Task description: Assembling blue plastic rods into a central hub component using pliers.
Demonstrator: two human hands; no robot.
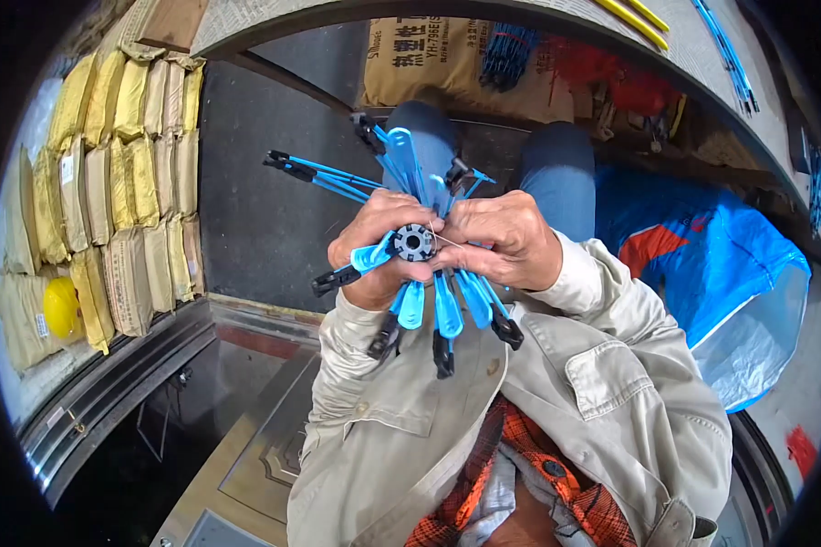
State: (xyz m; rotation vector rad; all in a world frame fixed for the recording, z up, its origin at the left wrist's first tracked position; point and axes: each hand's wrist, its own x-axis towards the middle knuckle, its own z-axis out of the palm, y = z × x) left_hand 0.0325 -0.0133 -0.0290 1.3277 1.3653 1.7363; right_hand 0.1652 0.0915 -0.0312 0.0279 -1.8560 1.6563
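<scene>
My left hand (374,228) is closed round the middle of a frame of blue ribs, beside its round black notched hub (414,242). Several blue plastic ribs (447,308) fan out from the hub in all directions, each with a black end piece (443,356). At the hub's right edge my right hand (506,235) has thumb and forefinger pinched on a thin wire (449,239), which runs to the hub. Its other fingers are curled in, and the ribs behind both hands are partly hidden.
Stacked yellow and tan sacks (109,182) line the left side, with a yellow round object (61,307). A curved tabletop (274,16) arcs above my knees, bearing blue rods (728,56) and yellow rods (634,20). A blue plastic sheet (711,264) lies to the right.
</scene>
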